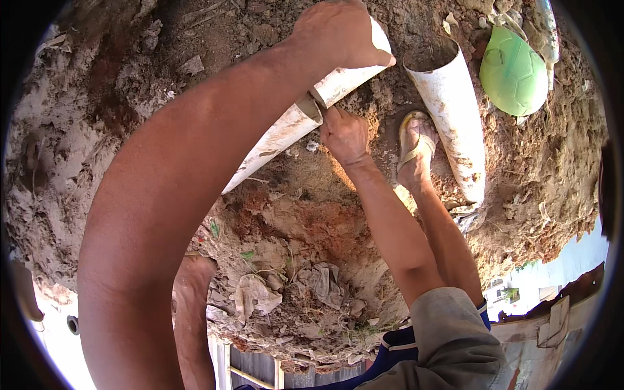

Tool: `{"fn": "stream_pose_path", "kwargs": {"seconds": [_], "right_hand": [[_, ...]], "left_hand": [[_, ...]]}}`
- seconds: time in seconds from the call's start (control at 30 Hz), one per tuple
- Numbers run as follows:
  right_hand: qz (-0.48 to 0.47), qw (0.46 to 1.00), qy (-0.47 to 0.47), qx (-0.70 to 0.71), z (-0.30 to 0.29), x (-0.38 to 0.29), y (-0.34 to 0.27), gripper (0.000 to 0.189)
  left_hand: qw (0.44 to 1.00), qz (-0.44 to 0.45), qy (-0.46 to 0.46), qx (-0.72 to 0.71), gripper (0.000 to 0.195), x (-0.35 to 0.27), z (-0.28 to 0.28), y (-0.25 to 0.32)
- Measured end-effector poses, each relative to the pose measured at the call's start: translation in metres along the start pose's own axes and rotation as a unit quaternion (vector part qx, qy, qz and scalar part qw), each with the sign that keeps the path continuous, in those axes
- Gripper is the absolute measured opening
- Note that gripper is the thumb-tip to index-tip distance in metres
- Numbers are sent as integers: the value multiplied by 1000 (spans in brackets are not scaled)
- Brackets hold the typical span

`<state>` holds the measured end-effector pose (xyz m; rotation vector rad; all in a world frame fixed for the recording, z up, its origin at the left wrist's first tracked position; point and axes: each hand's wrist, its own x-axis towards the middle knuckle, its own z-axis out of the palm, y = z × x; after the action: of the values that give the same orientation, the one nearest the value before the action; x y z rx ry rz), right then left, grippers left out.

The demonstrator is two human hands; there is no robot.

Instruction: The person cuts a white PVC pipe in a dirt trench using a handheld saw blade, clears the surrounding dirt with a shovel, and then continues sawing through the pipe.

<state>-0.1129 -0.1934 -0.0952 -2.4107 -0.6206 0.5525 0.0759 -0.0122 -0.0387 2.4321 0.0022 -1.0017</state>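
Note:
A short white plastic pipe piece [348,80], smeared with dirt, lies under my left hand [336,36]. The hand wraps over its top, with the thumb at its far edge. Just below it, the end of a longer white plastic pipe [278,139] almost meets it at a slant; a narrow dark gap shows between them. My right hand [345,135] is curled into a fist at that gap, against the long pipe's rim. Whether its hidden fingertips grip the rim or something else cannot be seen. My left forearm covers part of the long pipe.
Another muddy white pipe [453,117] lies to the right, open end upward in view, beside my sandalled foot [418,141]. A green deflated ball [514,73] rests beyond it. Rough soil surrounds everything, with cloth or plastic scraps [256,295] below. Wooden boards [551,336] stand lower right.

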Motion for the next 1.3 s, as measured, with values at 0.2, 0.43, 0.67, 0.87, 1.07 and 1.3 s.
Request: {"fn": "stream_pose_path", "kwargs": {"seconds": [0.2, 0.43, 0.67, 0.87, 1.07, 1.3], "right_hand": [[-3, 999, 38, 32, -20, -30, 1, 9], [-27, 999, 29, 18, -13, -18, -3, 15], [-15, 1000, 9, 7, -3, -4, 3, 15], [-18, 1000, 23, 6, -17, -27, 1, 15], [-20, 1000, -1, 12, -6, 6, -4, 17], [-8, 999, 34, 20, -17, -19, -4, 12]], "left_hand": [[1000, -8, 25, 6, 91, -6, 0, -4], [999, -19, -34, -18, 91, -7, -6, -2], [1000, -7, 18, -3, 91, -1, -1, -2], [999, -4, -11, -35, 92, -2, 5, -11], [999, 2, -27, -31, 90, 1, -4, -4], [1000, -5, 8, -30, 89, -4, -2, -6]]}}
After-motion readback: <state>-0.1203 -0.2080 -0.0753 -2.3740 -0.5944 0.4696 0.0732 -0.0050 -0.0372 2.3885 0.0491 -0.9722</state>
